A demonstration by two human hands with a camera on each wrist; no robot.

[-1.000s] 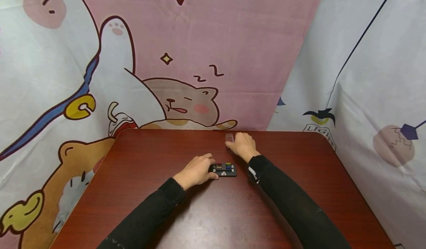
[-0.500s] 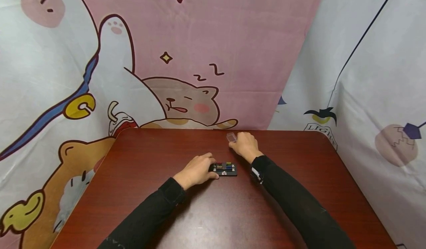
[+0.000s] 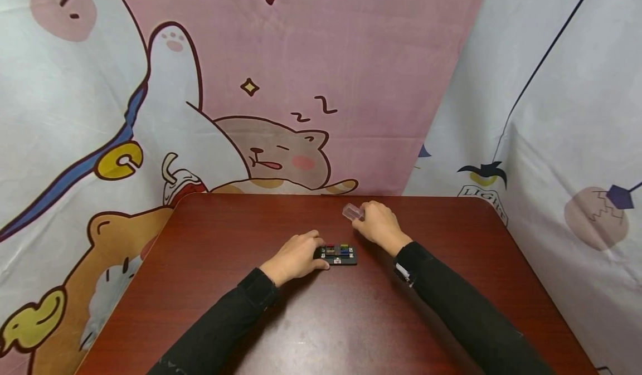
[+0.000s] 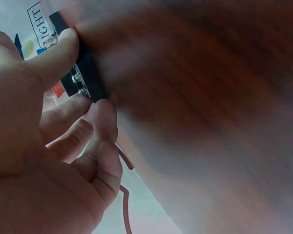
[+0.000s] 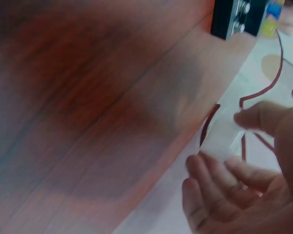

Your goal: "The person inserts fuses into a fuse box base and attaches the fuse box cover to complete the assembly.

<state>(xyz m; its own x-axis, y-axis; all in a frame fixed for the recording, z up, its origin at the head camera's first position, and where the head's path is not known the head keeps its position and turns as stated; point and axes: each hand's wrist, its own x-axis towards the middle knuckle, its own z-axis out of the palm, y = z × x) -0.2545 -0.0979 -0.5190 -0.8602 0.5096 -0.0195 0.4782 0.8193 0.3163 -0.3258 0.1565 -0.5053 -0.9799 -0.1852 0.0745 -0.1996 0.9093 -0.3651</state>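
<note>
On the table, a small black board (image 3: 342, 261) carries red, yellow and blue parts and silvery metal fittings. My left hand (image 3: 295, 257) grips its left end, thumb at the near edge and fingers at the far edge. The left wrist view shows the thumb lying across the board (image 4: 92, 78). Beyond the board and to its right, my right hand (image 3: 380, 225) pinches a clear plastic box-shaped piece (image 3: 353, 212), held tilted. In the right wrist view, thumb and fingers hold the clear piece (image 5: 220, 136) by its edges, apart from the board (image 5: 225, 18).
The reddish-brown wooden table (image 3: 241, 219) spreads around both hands. Its far edge lies just behind the clear piece. A printed cartoon cloth (image 3: 376, 85) hangs behind the table and along its sides.
My right hand has moved right and slightly nearer, carrying the clear piece, which has turned and tilted. The left hand and the board stay in place.
</note>
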